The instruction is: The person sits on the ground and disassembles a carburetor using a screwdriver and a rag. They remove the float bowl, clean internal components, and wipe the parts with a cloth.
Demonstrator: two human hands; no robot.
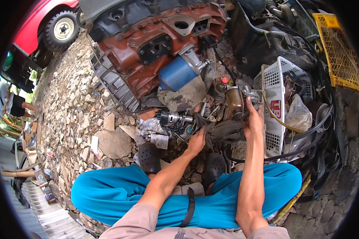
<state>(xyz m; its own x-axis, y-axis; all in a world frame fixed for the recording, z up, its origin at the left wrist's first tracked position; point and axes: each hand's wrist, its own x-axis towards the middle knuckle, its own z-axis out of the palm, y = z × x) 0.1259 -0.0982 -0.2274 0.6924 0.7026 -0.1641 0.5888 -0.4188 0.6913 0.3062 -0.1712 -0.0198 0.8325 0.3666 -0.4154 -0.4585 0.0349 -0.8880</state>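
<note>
My left hand (198, 140) is closed on one end of a dark grey rag (225, 132), low over the stones between my feet. The rag stretches across toward my right wrist. My right hand (253, 118) is raised beside the white crate, its fingers around a silvery metal fitting (253, 96). Close by that fitting is a brownish cylindrical canister (234, 99), which looks like part of a filter; whether the two are joined I cannot tell. Just left of the rag lies a black and silver cylindrical engine part (173, 118) with a small white box (159, 141) near it.
A rust-red engine block (131, 59) with a blue filter (177, 73) stands ahead. The white plastic crate (274, 119) holds parts and a clear bag. Black hoses (307, 145) curl beside it. A yellow crate (341, 51) stands far right. Loose stones (68, 119) spread left.
</note>
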